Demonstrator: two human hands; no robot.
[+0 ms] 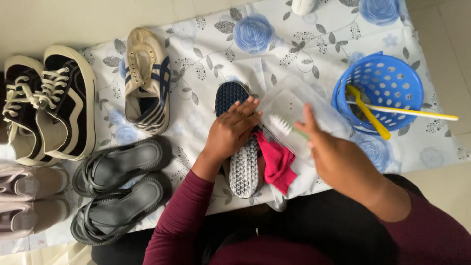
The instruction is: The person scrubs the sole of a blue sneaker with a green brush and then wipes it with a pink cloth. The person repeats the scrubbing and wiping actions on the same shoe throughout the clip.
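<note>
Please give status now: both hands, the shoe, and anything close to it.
Left hand pressing upturned shoe, sole up. Right hand holding small brush over clear tray. Pink cloth lies against the shoe.

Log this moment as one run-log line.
left hand: presses upturned shoe | right hand: holds brush | pink cloth: beside shoe

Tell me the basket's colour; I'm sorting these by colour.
Blue, with round holes, seen in the head view: basket.

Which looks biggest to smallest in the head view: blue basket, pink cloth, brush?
1. Blue basket, clearly the largest.
2. Pink cloth.
3. Brush in the right hand, though the hand hides part of it, so its place below the cloth is unsure.
</note>
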